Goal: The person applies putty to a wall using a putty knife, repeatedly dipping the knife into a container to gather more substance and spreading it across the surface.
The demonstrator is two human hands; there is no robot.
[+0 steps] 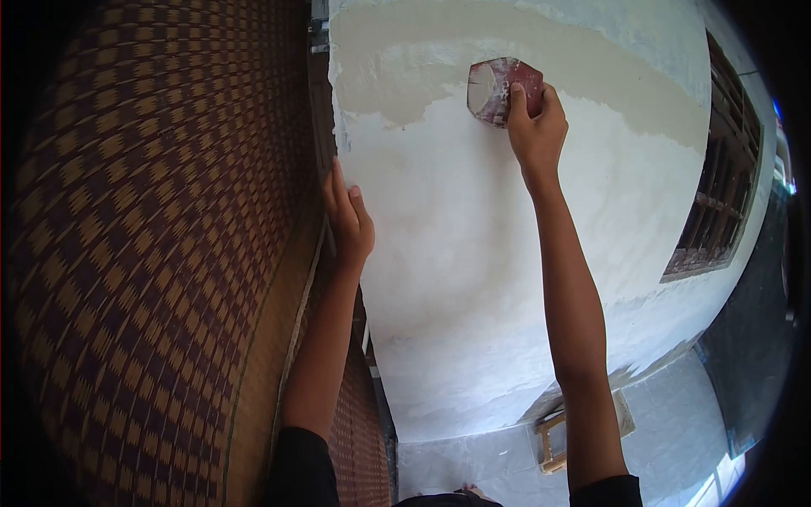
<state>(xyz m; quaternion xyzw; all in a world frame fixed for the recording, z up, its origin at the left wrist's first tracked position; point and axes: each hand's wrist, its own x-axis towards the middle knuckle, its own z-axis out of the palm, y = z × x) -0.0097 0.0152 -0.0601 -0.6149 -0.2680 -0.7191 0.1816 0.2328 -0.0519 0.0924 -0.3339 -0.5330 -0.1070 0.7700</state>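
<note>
My right hand (538, 131) grips a dark red flat scraper (498, 91) against the upper part of a white wall (448, 220). Pale putty shows on the scraper's left part. A band of damp, greyish-beige plaster (591, 59) spreads across the top of the wall, to both sides of the scraper. My left hand (348, 211) rests at the wall's left edge, its fingers stretched upward and nothing visible in it.
A woven, checkered brown panel (152, 211) fills the left side. On the right is a dark barred window (718, 177). Below, a small wooden stool or frame (553, 444) stands on the grey floor (473, 465), partly behind my right arm.
</note>
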